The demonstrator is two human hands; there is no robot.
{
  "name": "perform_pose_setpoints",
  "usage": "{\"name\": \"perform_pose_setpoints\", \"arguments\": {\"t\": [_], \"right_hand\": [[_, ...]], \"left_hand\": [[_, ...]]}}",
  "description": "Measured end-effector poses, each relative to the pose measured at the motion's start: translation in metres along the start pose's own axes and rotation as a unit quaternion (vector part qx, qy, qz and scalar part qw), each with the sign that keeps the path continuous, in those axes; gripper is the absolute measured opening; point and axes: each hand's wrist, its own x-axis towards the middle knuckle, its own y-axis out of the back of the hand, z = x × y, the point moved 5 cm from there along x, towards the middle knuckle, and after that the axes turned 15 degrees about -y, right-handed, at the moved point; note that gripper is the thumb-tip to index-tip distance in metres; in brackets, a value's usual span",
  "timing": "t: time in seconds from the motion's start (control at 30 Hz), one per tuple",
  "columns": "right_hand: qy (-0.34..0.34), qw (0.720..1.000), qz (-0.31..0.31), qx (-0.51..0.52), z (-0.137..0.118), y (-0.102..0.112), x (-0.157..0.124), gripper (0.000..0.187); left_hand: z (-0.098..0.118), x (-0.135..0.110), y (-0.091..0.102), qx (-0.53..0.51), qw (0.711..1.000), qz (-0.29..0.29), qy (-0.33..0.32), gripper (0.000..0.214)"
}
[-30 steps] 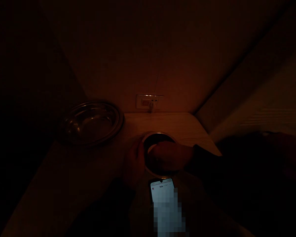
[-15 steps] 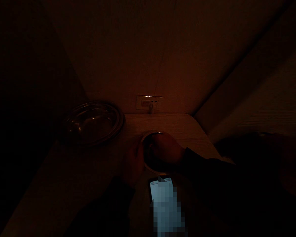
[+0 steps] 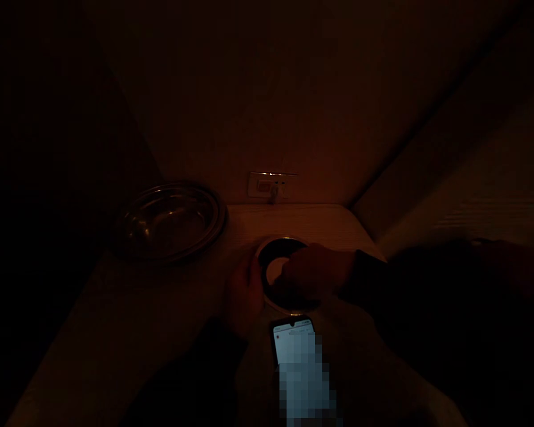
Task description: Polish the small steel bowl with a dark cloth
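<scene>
In dim light, a round bowl (image 3: 270, 303) with a dark inside and a shiny rim sits on the wooden surface. My left hand (image 3: 244, 293) grips its left side, the thumb at the rim. Reaching in from the right, my right hand (image 3: 314, 270) is inside the bowl with its fingers bent downward. A pale round patch (image 3: 275, 271) shows beside those fingers; I cannot tell whether it is dough, other food or the bowl's bottom. Whether the right fingers hold anything is hidden by the dark. Just below the bowl lies a lit phone (image 3: 293, 344), its screen partly blurred out.
A wide, shiny metal basin (image 3: 171, 222) stands at the back left of the wooden tabletop (image 3: 302, 218). On the wall behind is a socket plate (image 3: 273, 185) with a switch and what looks like a plug. A slanting wall or panel edge runs along the right.
My right hand has shifted a little to the right within the bowl, uncovering the pale round patch. My left hand keeps its hold on the bowl.
</scene>
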Motion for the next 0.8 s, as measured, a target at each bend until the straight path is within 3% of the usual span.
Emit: {"name": "perform_pose_setpoints", "arguments": {"t": [0.23, 0.47, 0.63, 0.8], "right_hand": [[0.058, 0.996, 0.049, 0.042, -0.009, -0.006, 0.001, 0.022], [-0.047, 0.982, 0.164, 0.082, -0.008, -0.001, 0.016, 0.030], [-0.100, 0.977, 0.171, 0.073, 0.003, 0.003, 0.013, 0.024], [-0.089, 0.978, 0.172, 0.078, 0.000, 0.002, 0.014, 0.024]], "left_hand": [[0.005, 0.002, 0.000, -0.018, 1.000, 0.002, -0.007, 0.036], [0.000, 0.002, 0.001, -0.025, 1.000, -0.002, -0.009, 0.036], [0.000, 0.003, 0.001, -0.035, 0.999, 0.002, -0.020, 0.036], [0.003, 0.003, 0.001, -0.037, 0.999, -0.003, -0.014, 0.035]]}}
